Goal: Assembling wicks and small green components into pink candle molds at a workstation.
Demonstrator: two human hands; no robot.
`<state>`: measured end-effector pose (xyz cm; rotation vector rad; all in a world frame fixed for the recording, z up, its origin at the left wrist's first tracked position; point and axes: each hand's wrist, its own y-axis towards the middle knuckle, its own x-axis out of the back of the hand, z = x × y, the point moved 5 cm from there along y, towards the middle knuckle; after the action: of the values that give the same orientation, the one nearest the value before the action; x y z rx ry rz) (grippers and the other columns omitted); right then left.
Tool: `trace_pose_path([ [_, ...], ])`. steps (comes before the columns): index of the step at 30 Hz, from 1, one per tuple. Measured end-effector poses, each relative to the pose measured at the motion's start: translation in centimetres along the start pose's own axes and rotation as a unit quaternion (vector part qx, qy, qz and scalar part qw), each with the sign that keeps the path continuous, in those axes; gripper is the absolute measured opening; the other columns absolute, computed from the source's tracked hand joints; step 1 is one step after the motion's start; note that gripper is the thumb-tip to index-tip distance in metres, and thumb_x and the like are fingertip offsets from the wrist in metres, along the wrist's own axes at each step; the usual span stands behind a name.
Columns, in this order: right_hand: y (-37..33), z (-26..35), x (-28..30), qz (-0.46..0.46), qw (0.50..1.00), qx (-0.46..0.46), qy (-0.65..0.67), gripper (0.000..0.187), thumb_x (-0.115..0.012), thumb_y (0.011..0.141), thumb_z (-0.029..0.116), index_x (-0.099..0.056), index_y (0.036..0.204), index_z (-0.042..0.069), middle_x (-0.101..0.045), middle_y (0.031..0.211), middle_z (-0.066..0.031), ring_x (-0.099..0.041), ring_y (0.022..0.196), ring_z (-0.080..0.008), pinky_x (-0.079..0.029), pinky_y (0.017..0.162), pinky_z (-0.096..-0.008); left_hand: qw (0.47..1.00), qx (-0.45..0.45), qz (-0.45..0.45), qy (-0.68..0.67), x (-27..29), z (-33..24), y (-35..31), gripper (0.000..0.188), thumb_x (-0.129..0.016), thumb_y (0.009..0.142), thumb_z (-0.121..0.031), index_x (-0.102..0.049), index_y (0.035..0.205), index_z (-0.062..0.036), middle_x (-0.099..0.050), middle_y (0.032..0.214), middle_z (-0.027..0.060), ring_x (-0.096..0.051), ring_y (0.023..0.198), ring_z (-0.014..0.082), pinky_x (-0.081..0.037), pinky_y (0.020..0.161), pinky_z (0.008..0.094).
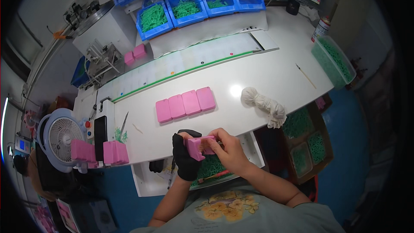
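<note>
A pink block-shaped piece (194, 149) with a hollowed, uneven side is held above the open drawer at the table's front edge. My left hand (185, 164), in a black glove with bare fingertips, grips it from the left. The fingers of my right hand (234, 153), bare, close on its right side, the thumb at the hollow. What lies inside the hollow is too small to make out. Beyond my hands, several similar pink blocks (185, 105) lie side by side in a row on the white table (258, 69).
Below my hands, the drawer (141, 180) holds green pieces. A bundled white cloth (263, 105) lies to the right, tweezers (124, 123) to the left near stacked pink blocks (115, 152) and a fan (65, 131). Blue bins (154, 32) stand at the back; a clear tub (343, 75) sits right.
</note>
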<state>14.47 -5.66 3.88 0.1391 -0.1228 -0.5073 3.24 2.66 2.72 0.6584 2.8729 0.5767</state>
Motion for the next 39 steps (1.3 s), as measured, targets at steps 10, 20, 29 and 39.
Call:
trace_pose_path([
  [10, -0.4, -3.2, -1.5, -0.01, 0.973, -0.066, 0.22, 0.019, -0.055, 0.099, 0.018, -0.056, 0.102, 0.0, -0.06, 0.083, -0.0007, -0.054, 0.07, -0.005, -0.044, 0.059, -0.0215, 0.998, 0.025, -0.041, -0.035, -0.1, 0.3, 0.0, 0.019, -0.064, 0.09, -0.006, -0.045, 0.091, -0.006, -0.056, 0.089, 0.0073, -0.054, 0.074, 0.0125, -0.046, 0.065, 0.0248],
  [20, 0.6, -2.2, -0.1, -0.03, 0.993, -0.023, 0.11, 0.021, -0.056, 0.098, 0.021, -0.059, 0.093, 0.001, -0.056, 0.065, -0.0001, -0.049, 0.059, -0.0057, -0.04, 0.052, -0.0237, 1.0, 0.006, -0.021, -0.006, -0.9, -0.3, -0.6, 0.021, -0.049, 0.1, -0.023, -0.049, 0.107, -0.0034, -0.058, 0.095, 0.0071, -0.057, 0.081, 0.0114, -0.048, 0.072, 0.0241],
  [29, 0.4, -2.6, -0.1, -0.002, 0.964, -0.117, 0.238, 0.02, -0.057, 0.097, 0.019, -0.061, 0.093, 0.0, -0.06, 0.068, -0.0005, -0.053, 0.058, -0.0045, -0.043, 0.052, -0.0215, 0.992, 0.12, 0.03, 0.015, -0.8, 0.4, -1.5, 0.023, -0.057, 0.088, -0.01, -0.051, 0.108, -0.0017, -0.055, 0.093, 0.0067, -0.058, 0.081, 0.0131, -0.049, 0.07, 0.0255],
  [39, 0.6, -1.4, -0.5, -0.06, 0.989, 0.002, 0.133, 0.024, -0.061, 0.094, 0.011, -0.052, 0.11, -0.004, -0.064, 0.086, -0.0061, -0.06, 0.067, -0.007, -0.05, 0.057, -0.0209, 0.995, 0.064, -0.02, 0.076, -0.6, 1.5, -0.5, 0.028, -0.063, 0.086, -0.012, -0.051, 0.11, -0.0032, -0.055, 0.094, 0.0067, -0.056, 0.083, 0.0148, -0.047, 0.073, 0.0272],
])
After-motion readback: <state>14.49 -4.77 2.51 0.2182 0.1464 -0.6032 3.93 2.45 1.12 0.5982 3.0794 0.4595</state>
